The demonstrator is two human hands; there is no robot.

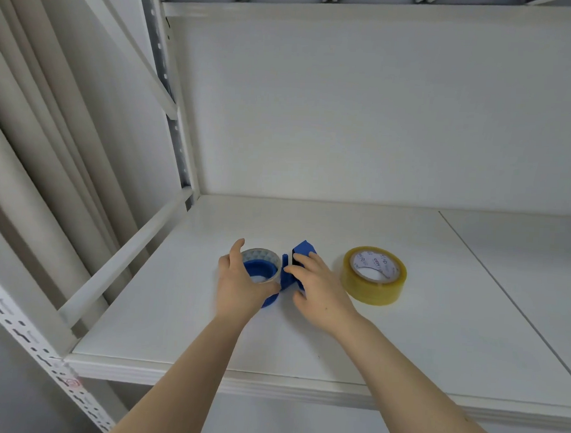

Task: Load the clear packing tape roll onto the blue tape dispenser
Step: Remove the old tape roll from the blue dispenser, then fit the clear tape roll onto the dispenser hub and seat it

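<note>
Bright, even, diffuse light, soft faint shadows under the hands (241, 280) on the white shelf (354, 335), no harsh glare, slight overall softness, wide-angle bending of the rack uprights (39, 345) at the edges

Yellowish tape roll (374, 275) lying flat on white shelf board (304, 343), just right of right hand, not touching. Perforated shelf upright (32, 342) near-left of left arm. Beige curtain (33, 137) far left.
</note>
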